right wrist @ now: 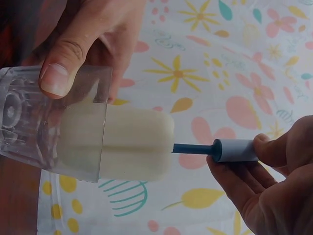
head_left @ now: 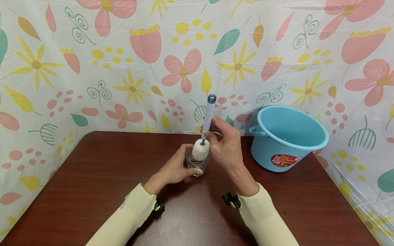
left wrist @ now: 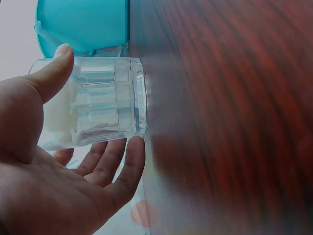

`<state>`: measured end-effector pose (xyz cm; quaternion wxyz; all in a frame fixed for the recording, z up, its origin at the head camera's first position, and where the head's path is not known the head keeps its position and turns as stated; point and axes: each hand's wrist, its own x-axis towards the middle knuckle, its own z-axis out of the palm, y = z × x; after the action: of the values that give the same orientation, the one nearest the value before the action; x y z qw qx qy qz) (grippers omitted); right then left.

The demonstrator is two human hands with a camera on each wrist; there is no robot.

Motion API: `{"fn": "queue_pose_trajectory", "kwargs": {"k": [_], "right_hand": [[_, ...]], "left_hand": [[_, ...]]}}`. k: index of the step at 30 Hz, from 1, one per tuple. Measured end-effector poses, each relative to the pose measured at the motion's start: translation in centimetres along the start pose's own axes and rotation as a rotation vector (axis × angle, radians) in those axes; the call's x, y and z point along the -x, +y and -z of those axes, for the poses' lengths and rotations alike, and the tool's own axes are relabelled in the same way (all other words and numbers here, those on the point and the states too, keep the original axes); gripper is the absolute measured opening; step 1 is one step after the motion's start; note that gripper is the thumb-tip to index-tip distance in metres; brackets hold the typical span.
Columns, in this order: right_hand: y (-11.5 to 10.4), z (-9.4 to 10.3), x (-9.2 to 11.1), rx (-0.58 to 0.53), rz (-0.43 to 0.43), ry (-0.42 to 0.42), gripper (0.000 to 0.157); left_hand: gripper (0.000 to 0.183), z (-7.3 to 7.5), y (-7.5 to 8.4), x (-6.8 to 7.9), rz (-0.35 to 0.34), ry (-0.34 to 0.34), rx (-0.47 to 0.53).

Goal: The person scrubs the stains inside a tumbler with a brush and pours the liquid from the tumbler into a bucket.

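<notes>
A clear glass cup [head_left: 197, 168] stands low over the brown table, gripped by my left hand [head_left: 173, 166] with the thumb on its near side. In the left wrist view the cup [left wrist: 105, 98] lies between thumb and fingers, its base at the tabletop. My right hand [head_left: 227, 143] pinches the grey-blue handle [head_left: 209, 114] of a sponge bottle brush. Its white sponge head [head_left: 200, 150] is partly inside the cup and partly above the rim. A dark blue neck [right wrist: 193, 149] joins sponge and handle in the right wrist view.
A light blue bucket [head_left: 277, 152] with a red label stands on the table at the right, beyond my right hand. The table [head_left: 101, 177] is dark reddish-brown wood. Behind it hangs a flower-patterned sheet [head_left: 184, 44]. Dark straps [head_left: 231, 200] sit at the wrists.
</notes>
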<state>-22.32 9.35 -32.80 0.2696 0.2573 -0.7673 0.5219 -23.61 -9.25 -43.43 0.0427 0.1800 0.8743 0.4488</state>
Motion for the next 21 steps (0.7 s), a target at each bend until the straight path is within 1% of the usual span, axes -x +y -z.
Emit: {"fn": "queue_pose_trajectory", "kwargs": {"k": [11, 16, 21], "right_hand": [[-0.22, -0.06, 0.08, 0.016, 0.017, -0.018, 0.047], [-0.40, -0.05, 0.22, 0.028, 0.008, -0.025, 0.051], [-0.58, -0.07, 0.23, 0.039, 0.004, -0.024, 0.052]], "left_hand": [[0.089, 0.08, 0.12, 0.00, -0.012, -0.005, 0.028], [0.090, 0.04, 0.00, -0.02, -0.016, -0.004, 0.027], [0.088, 0.03, -0.11, -0.07, -0.017, -0.008, 0.028]]}}
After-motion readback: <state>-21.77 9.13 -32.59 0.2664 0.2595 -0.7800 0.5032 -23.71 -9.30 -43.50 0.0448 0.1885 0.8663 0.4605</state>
